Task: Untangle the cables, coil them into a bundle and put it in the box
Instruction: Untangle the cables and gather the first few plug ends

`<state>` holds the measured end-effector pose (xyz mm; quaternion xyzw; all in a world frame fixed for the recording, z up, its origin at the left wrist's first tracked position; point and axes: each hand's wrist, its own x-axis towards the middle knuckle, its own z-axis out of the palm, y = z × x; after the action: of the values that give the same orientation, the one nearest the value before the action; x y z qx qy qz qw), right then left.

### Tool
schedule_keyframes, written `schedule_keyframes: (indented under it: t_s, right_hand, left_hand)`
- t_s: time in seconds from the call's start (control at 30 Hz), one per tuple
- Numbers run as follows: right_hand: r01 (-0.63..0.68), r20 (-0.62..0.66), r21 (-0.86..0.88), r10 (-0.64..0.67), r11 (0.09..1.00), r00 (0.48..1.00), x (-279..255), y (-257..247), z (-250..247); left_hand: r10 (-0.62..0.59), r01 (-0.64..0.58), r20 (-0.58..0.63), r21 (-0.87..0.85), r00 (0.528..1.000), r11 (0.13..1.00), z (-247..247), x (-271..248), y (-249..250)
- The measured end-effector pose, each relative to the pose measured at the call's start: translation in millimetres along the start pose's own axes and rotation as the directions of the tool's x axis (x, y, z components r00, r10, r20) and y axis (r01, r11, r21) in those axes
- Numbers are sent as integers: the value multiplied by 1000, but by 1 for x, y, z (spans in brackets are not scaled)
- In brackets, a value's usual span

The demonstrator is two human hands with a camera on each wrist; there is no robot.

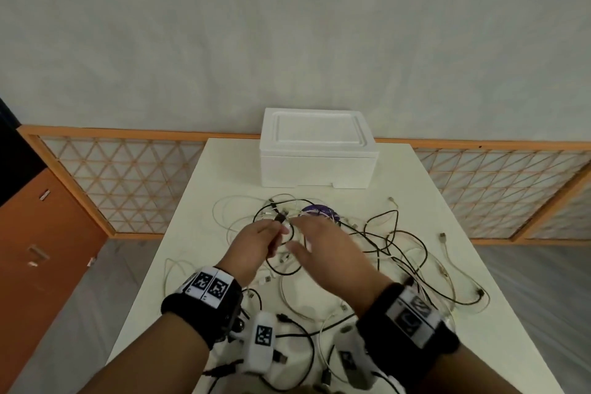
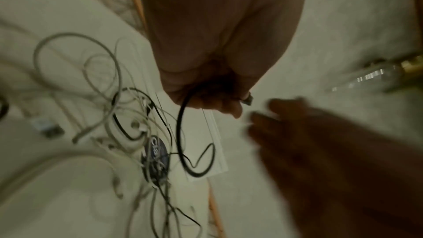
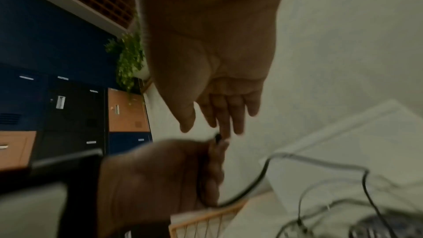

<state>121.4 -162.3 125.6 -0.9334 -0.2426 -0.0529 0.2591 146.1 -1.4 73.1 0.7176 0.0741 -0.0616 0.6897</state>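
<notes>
A tangle of black and white cables (image 1: 377,253) spreads over the white table (image 1: 479,313). My left hand (image 1: 256,245) grips a black cable (image 2: 181,133) near its plug end (image 1: 280,217), lifted a little above the pile. In the right wrist view that hand (image 3: 160,178) holds the same black cable (image 3: 258,178). My right hand (image 1: 323,249) hovers just right of it with fingers straight and spread, holding nothing; its fingers (image 3: 226,115) point toward the plug. The white foam box (image 1: 318,150) stands closed at the table's far side.
A round purple object (image 1: 318,211) lies under cables between the hands and the box. Wooden lattice panels (image 1: 121,182) run behind the table. Orange and dark cabinets (image 1: 41,233) stand at the left. More cable ends lie near the table's front edge (image 1: 287,358).
</notes>
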Motion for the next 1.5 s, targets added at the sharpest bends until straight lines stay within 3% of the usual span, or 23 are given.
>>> schedule_keyframes:
  t_s: [0.07, 0.13, 0.23, 0.33, 0.4, 0.47, 0.53, 0.63, 0.77, 0.83, 0.9, 0.97, 1.03, 1.1, 1.17, 1.3, 1.37, 1.43, 1.5]
  right_hand:
    - [-100, 199, 55, 87, 993, 976, 8, -2, 21]
    - [-123, 268, 104, 92, 987, 959, 9, -2, 34]
    - [-129, 229, 215, 78, 968, 970, 8, -11, 42]
    - [-167, 112, 409, 132, 897, 985, 11, -14, 41]
    - [-178, 135, 454, 129, 873, 982, 12, -11, 41]
    - [-138, 198, 401, 61, 906, 978, 13, -6, 42]
    - [-130, 244, 364, 41, 922, 969, 13, -4, 41]
    - [-184, 257, 335, 98, 924, 961, 11, -1, 38]
    - [-144, 165, 30, 137, 989, 977, 4, 15, 33]
    - [-59, 208, -177, 96, 982, 974, -4, 26, 24]
    - [-1, 290, -328, 102, 945, 952, -12, 42, 10]
    - [-33, 314, -364, 156, 931, 937, -20, 58, -5]
    - [-163, 292, -323, 262, 932, 920, -23, 71, -20]
    - [-290, 261, -288, 366, 913, 893, -27, 84, -33]
    - [-336, 219, -321, 415, 886, 883, -35, 97, -48]
    - [-388, 71, -324, 431, 863, 899, -62, 122, -85]
    - [-413, 8, -331, 440, 849, 898, -77, 128, -96]
    - [-403, 26, -396, 449, 825, 893, -90, 135, -92]
    - [-394, 159, -489, 523, 778, 837, -102, 141, -74]
  left_hand:
    - [12, -11, 9, -119, 1000, 993, 1, -4, 5]
    - [-13, 8, -23, -237, 1000, 971, -4, -6, 6]
    - [-62, 46, -30, -380, 998, 924, -12, -13, 4]
    - [-72, 59, -7, -505, 997, 861, -11, -22, 3]
    - [-54, 52, 15, -585, 998, 809, -7, -24, 5]
    - [-46, 55, 30, -616, 998, 786, -1, -26, 9]
    - [-38, 69, 66, -563, 997, 823, 4, -28, 12]
    - [12, 17, 55, -487, 998, 873, 9, -30, 13]
    - [96, -171, -157, -579, 983, 797, 3, -33, 23]
    - [68, -234, -269, -651, 961, 722, -19, -30, 26]
    - [19, -261, -350, -662, 937, 703, -48, -25, 24]
    - [-21, -276, -410, -649, 912, 709, -71, -25, 17]
    - [-61, -284, -454, -650, 889, 705, -86, -28, 8]
    - [-112, -264, -474, -653, 873, 710, -96, -32, -3]
    - [-166, -219, -478, -647, 862, 730, -104, -37, -15]
    - [-300, -138, -485, -679, 822, 721, -118, -55, -40]
    - [-353, -61, -439, -693, 826, 719, -117, -67, -53]
    - [-394, 33, -377, -686, 838, 726, -110, -79, -67]
    - [-430, 133, -302, -669, 851, 731, -98, -93, -81]
